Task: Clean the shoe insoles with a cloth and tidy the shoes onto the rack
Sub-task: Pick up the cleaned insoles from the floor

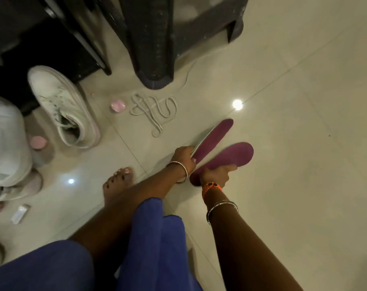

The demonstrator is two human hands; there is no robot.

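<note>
Two purple insoles are held low over the tiled floor. My left hand point(183, 157) grips the heel end of one purple insole point(215, 136), which is tilted on edge so its pale underside shows. My right hand point(217, 175) grips the heel end of the second purple insole point(231, 156), which lies flatter. A white sneaker point(63, 106) stands on the floor at the left, with no lace. Its loose lace point(152, 111) lies coiled on the tiles between the sneaker and the insoles. No cloth is clearly visible.
Dark furniture legs point(155, 38) and a dark rack-like frame point(52, 28) stand at the top. A second white shoe point(6, 143) sits at the far left edge. Small pink round items point(118, 106) point(38, 142) and a white scrap point(20, 213) lie on the floor. My bare foot point(117, 183) rests nearby.
</note>
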